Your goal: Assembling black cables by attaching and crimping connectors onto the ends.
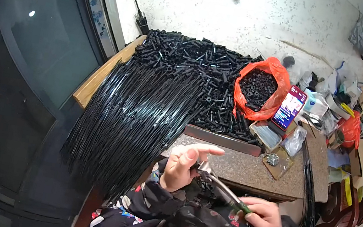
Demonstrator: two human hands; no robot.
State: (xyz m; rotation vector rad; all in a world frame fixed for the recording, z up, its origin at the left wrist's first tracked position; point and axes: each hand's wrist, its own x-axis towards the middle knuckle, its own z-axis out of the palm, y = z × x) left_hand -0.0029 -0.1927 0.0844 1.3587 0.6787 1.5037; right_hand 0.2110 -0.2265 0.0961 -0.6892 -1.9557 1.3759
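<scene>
In front of my body, just off the table's near edge, my right hand [263, 218] is wrapped round the green handle of a long metal tool [222, 187]. Its shape resembles pliers, but blur hides the jaws. The tool's head reaches up and left to my left hand [180, 166]. There the thumb and index finger stick out, while the other fingers curl by a small dark piece at the tool head. What that piece is, I cannot make out. Left of this hand a thick bundle of thin black rods [128, 126] hangs over the table edge.
Short black tubular parts [186, 56] are heaped behind a metal strip [223, 140]. A red plastic bag [265, 110] holds small black rings. Right of it stand a lit phone [290, 107], a clear plastic bag [294, 142] and more black rods [306, 189]. A dark door [34, 39] is at left.
</scene>
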